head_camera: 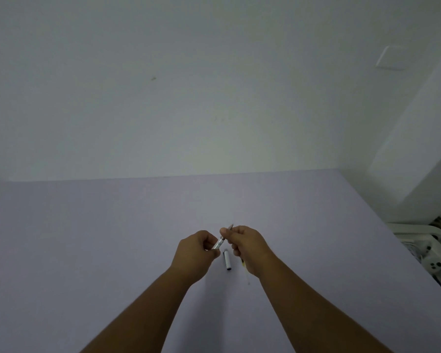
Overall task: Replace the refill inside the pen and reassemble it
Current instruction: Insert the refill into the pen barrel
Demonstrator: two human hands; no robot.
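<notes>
Pen, a slim clear-and-white plastic barrel [219, 242] with a dark tip, is held tilted above the pale lilac desk [112, 238]. The left hand [197, 253] pinches its rear end; the right hand [245, 244] has its fingers closed near the tip. A white cap [227, 259] lies below, beside what may be a thin loose refill [245, 270]. Twisting with a loose grip could drop the tip section, which might roll away.

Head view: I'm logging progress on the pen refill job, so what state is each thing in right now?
Pen: lifted off the table, tilted, tip up, uncapped, gripped at both ends.
Cap: off the pen, lying on the table between the hands.
Refill: lying loose on the table, partly hidden under the right wrist.
Left hand: closed on the pen's lower end.
Right hand: pinching the pen's tip end.
</notes>
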